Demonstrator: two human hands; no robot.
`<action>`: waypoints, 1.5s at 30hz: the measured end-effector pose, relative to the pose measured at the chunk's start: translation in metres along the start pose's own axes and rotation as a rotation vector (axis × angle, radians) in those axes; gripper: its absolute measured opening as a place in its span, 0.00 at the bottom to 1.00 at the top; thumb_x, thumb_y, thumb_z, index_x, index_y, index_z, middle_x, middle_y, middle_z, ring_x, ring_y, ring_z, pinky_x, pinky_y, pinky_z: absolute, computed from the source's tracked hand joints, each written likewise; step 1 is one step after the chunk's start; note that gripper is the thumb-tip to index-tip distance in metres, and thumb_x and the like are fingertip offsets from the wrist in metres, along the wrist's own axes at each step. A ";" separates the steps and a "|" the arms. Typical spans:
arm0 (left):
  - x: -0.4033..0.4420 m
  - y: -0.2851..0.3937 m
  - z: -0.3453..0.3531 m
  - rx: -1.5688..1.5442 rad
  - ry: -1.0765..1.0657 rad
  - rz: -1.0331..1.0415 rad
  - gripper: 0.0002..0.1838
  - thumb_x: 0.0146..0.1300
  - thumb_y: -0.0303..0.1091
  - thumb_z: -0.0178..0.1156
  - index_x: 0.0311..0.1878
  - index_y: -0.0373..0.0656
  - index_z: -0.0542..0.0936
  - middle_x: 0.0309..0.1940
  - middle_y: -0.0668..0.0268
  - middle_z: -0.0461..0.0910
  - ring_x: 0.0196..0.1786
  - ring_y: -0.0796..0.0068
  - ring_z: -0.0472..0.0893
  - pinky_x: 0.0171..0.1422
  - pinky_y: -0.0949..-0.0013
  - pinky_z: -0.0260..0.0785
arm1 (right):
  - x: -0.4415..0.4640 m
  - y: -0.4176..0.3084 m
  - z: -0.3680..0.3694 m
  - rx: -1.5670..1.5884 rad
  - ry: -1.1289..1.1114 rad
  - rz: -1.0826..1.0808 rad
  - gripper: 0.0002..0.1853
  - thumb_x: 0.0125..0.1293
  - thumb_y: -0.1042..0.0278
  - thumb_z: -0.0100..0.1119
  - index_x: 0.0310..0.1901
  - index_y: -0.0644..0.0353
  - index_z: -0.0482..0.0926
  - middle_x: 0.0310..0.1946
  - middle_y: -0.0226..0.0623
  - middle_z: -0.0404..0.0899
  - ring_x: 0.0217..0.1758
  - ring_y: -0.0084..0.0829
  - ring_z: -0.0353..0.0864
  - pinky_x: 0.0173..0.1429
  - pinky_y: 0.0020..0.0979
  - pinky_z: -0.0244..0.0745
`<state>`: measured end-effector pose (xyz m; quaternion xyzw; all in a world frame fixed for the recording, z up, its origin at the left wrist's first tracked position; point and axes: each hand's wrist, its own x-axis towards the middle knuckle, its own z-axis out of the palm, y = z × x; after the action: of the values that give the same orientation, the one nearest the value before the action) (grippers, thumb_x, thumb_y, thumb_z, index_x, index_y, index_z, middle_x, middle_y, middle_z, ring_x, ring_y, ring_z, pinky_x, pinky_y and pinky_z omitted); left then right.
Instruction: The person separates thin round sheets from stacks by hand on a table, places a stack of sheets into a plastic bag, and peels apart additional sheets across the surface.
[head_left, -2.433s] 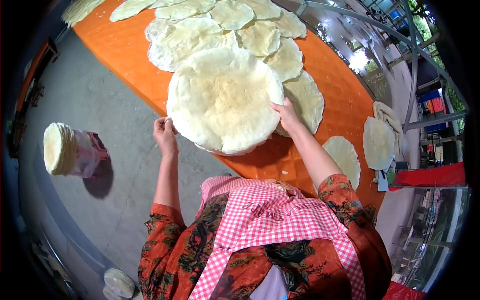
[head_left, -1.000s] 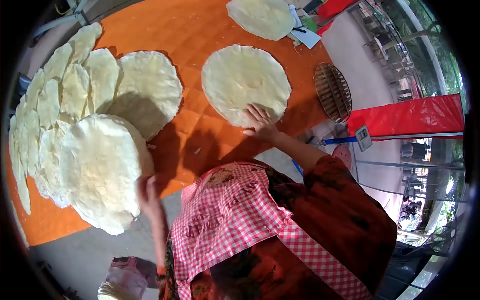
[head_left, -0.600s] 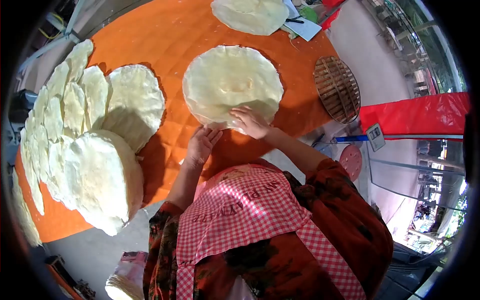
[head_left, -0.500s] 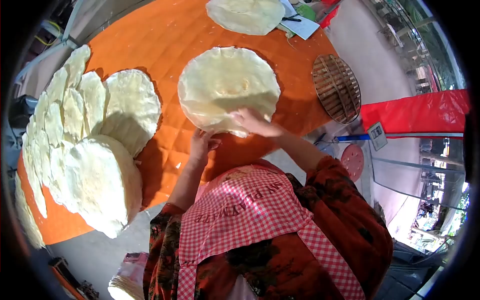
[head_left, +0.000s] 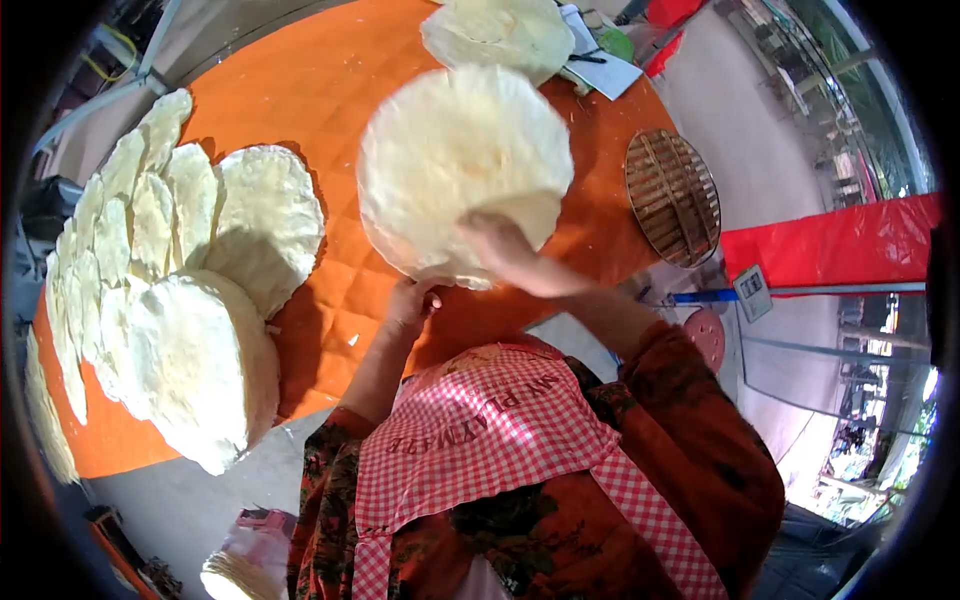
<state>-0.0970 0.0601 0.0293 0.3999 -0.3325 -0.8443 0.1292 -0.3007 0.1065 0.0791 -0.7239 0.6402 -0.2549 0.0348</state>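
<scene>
A large, pale, thin round flatbread sheet (head_left: 460,150) is in front of me over the orange cover. My left hand (head_left: 415,302) is closed at its near edge, thumb and fingers pinching the rim. Over the lower middle of the sheet is my right hand (head_left: 497,247), its fingers smeared by motion; whether it presses or grips the sheet I cannot make out. To the left stands a thick stack of similar rounds (head_left: 200,365), with several more (head_left: 265,215) overlapping in rows behind it.
The orange-covered table (head_left: 330,350) curves round in front of me. Another pale round (head_left: 500,35) lies at the far side, near a notepad (head_left: 605,72) with a pen. A slatted round bamboo rack (head_left: 672,198) sits at the right edge. Beyond is a red plastic sheet (head_left: 830,245).
The sheet looks larger and its far edge reaches farther up, seemingly raised toward me. My left hand has moved slightly right and down; my right hand has shifted slightly down.
</scene>
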 end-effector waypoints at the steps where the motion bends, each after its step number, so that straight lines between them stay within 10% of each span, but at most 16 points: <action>1: 0.000 -0.001 0.002 0.009 0.008 0.050 0.08 0.62 0.29 0.55 0.40 0.36 0.80 0.19 0.68 0.74 0.17 0.80 0.68 0.18 0.77 0.54 | -0.019 0.005 0.024 -0.030 -0.068 -0.037 0.08 0.59 0.70 0.56 0.40 0.61 0.77 0.40 0.40 0.78 0.46 0.41 0.78 0.50 0.43 0.72; 16: 0.003 -0.019 0.005 -0.254 0.052 0.030 0.06 0.60 0.25 0.53 0.37 0.34 0.78 0.26 0.68 0.76 0.22 0.81 0.68 0.22 0.79 0.57 | -0.061 -0.037 0.042 -0.017 -0.206 0.071 0.31 0.58 0.66 0.61 0.63 0.62 0.66 0.68 0.44 0.61 0.72 0.44 0.58 0.72 0.49 0.53; 20: -0.011 -0.002 0.011 -0.093 -0.017 0.196 0.06 0.62 0.25 0.53 0.39 0.37 0.78 0.31 0.69 0.77 0.23 0.82 0.67 0.24 0.79 0.58 | -0.052 -0.029 0.050 -0.022 -0.113 0.167 0.26 0.58 0.76 0.54 0.61 0.63 0.68 0.47 0.45 0.81 0.50 0.47 0.79 0.54 0.45 0.73; 25: -0.033 0.038 0.011 -0.475 -0.184 0.102 0.10 0.64 0.29 0.55 0.47 0.42 0.75 0.37 0.67 0.78 0.30 0.77 0.74 0.36 0.72 0.69 | 0.012 -0.043 -0.002 -0.058 -0.182 0.059 0.08 0.59 0.76 0.49 0.40 0.63 0.76 0.30 0.49 0.81 0.35 0.50 0.81 0.39 0.46 0.75; 30: -0.033 0.004 -0.055 -0.462 0.185 0.269 0.20 0.63 0.42 0.59 0.55 0.45 0.71 0.48 0.64 0.74 0.51 0.65 0.74 0.55 0.57 0.66 | 0.125 -0.130 -0.144 -0.105 -0.327 -0.116 0.07 0.62 0.72 0.51 0.31 0.63 0.78 0.24 0.51 0.78 0.30 0.47 0.81 0.35 0.45 0.73; 34: -0.078 0.021 -0.075 -0.592 -0.023 0.223 0.27 0.65 0.53 0.57 0.60 0.48 0.71 0.59 0.61 0.69 0.64 0.57 0.65 0.66 0.49 0.60 | 0.171 -0.207 -0.224 0.476 -0.404 -0.046 0.11 0.69 0.65 0.53 0.41 0.62 0.82 0.26 0.34 0.81 0.30 0.24 0.81 0.35 0.32 0.75; 40: -0.200 0.083 -0.134 -0.921 -0.156 0.729 0.25 0.67 0.47 0.54 0.62 0.43 0.71 0.59 0.58 0.74 0.62 0.60 0.72 0.68 0.54 0.63 | 0.228 -0.288 -0.219 1.070 -0.349 -0.187 0.14 0.68 0.68 0.55 0.52 0.64 0.77 0.43 0.33 0.83 0.44 0.21 0.82 0.50 0.25 0.77; 45: -0.372 0.117 -0.247 -0.534 0.720 1.266 0.15 0.62 0.28 0.58 0.52 0.34 0.75 0.45 0.61 0.81 0.47 0.71 0.80 0.54 0.69 0.72 | 0.279 -0.338 -0.114 1.313 -0.296 -0.193 0.15 0.65 0.69 0.57 0.52 0.62 0.77 0.45 0.32 0.82 0.46 0.22 0.81 0.56 0.28 0.74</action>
<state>0.3259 0.0404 0.2129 0.3389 -0.2205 -0.4791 0.7791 -0.0263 -0.0655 0.3965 -0.6338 0.2736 -0.4909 0.5315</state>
